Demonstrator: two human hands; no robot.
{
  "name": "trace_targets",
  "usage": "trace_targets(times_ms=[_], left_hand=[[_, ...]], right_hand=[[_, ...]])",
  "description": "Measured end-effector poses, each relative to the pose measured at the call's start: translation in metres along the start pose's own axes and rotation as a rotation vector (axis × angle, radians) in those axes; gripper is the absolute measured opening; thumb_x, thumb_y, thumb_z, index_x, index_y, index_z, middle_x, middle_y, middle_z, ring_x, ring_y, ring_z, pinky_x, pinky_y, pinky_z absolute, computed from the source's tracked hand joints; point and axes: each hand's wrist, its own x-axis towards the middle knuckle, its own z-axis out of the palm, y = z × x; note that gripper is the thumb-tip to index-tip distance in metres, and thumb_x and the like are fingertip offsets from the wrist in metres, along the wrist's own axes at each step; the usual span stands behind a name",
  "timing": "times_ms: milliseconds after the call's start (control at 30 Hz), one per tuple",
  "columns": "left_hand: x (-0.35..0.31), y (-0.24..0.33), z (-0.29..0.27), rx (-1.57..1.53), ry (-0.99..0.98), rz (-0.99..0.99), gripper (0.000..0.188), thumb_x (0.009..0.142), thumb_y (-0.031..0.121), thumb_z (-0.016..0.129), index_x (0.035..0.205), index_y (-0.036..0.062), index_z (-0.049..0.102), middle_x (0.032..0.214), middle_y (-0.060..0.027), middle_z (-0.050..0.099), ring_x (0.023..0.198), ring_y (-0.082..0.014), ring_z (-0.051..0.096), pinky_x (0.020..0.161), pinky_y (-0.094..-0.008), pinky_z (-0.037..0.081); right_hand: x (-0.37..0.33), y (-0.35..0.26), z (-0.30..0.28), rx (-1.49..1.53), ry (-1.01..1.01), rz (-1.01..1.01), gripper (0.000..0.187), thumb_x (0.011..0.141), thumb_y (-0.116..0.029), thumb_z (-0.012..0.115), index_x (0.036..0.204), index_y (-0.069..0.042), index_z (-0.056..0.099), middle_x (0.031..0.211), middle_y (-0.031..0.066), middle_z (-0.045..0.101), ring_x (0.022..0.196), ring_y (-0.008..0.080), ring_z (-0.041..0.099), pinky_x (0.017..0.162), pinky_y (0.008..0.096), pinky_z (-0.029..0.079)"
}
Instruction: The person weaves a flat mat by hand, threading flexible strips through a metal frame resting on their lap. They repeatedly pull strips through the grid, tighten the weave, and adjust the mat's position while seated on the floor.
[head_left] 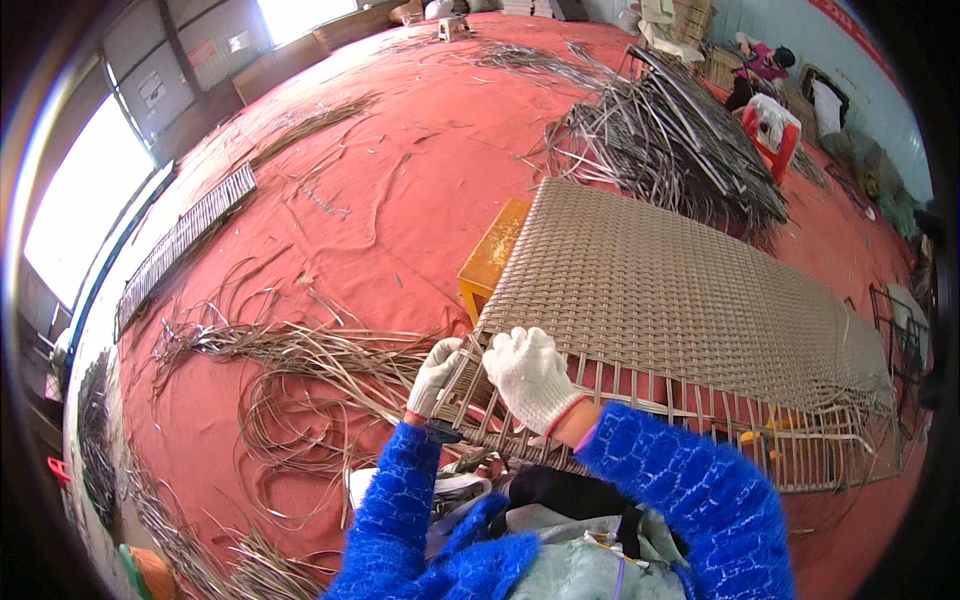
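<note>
A woven panel of beige-grey flat strips (650,275) lies in front of me and stretches to the right. Along its near side the bare bars of the frame (690,405) show. My left hand (435,378), in a white knit glove, is closed at the panel's left edge, near its corner. Just to the right, my right hand (530,378), gloved too, rests on the border of the weave with its fingers curled in. Whatever it pinches is hidden under the fingers. Under the panel's left side stands a yellow stool (493,255).
Long loose strips (310,350) spread over the red floor covering (330,220) at left. A big heap of grey strips (670,140) lies beyond the panel. Farther right are a red plastic chair (772,140) and another person (768,62). A slatted panel (190,240) lies at far left.
</note>
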Motion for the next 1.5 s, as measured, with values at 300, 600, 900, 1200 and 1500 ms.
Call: trace_targets(times_ms=[300, 600, 900, 1200, 1500], left_hand=[[-0.001, 0.017, 0.005, 0.230, -0.043, 0.095, 0.022, 0.095, 0.009, 0.060, 0.116, 0.0019, 0.059, 0.100, -0.0001, 0.063, 0.091, -0.0066, 0.059, 0.080, -0.0208, 0.049], [-0.008, 0.078, 0.036, 1.228, -0.247, 0.462, 0.034, 0.081, 0.000, 0.063, 0.114, 0.0084, 0.066, 0.097, -0.0112, 0.068, 0.088, -0.0223, 0.066, 0.081, -0.0306, 0.053], [-0.003, 0.086, 0.050, 1.883, -0.357, 0.600, 0.014, 0.078, 0.019, 0.059, 0.086, 0.0069, 0.059, 0.077, -0.0146, 0.062, 0.074, -0.0339, 0.065, 0.063, -0.0425, 0.051], [-0.002, 0.078, 0.041, 1.754, -0.287, 0.634, 0.022, 0.079, 0.020, 0.059, 0.099, 0.0112, 0.061, 0.094, -0.0089, 0.062, 0.091, -0.0309, 0.059, 0.081, -0.0421, 0.047], [0.001, 0.096, 0.041, 1.581, -0.470, 0.490, 0.027, 0.073, 0.014, 0.059, 0.100, 0.0099, 0.062, 0.102, -0.0082, 0.060, 0.102, -0.0300, 0.056, 0.089, -0.0421, 0.044]], right_hand=[[0.016, 0.003, -0.015, 0.369, -0.305, 0.343, 0.024, 0.078, -0.027, 0.066, 0.093, -0.008, 0.068, 0.087, 0.0161, 0.069, 0.085, 0.0342, 0.069, 0.073, 0.0465, 0.055], [0.014, 0.010, -0.005, 0.564, -0.336, 0.401, 0.024, 0.079, -0.032, 0.066, 0.089, -0.009, 0.066, 0.085, 0.0174, 0.068, 0.085, 0.0368, 0.066, 0.074, 0.0482, 0.052], [0.010, -0.002, -0.004, 0.379, -0.267, 0.269, 0.024, 0.079, -0.030, 0.069, 0.091, -0.009, 0.065, 0.087, 0.0168, 0.069, 0.083, 0.0355, 0.068, 0.073, 0.0470, 0.053], [0.007, -0.008, -0.007, 0.226, -0.311, 0.346, 0.023, 0.077, -0.027, 0.071, 0.090, -0.009, 0.065, 0.089, 0.0162, 0.069, 0.085, 0.0346, 0.067, 0.076, 0.0459, 0.052], [0.008, 0.012, -0.015, 0.541, -0.401, 0.426, 0.023, 0.077, -0.028, 0.073, 0.090, -0.010, 0.070, 0.088, 0.0164, 0.069, 0.088, 0.0344, 0.066, 0.079, 0.0432, 0.051]])
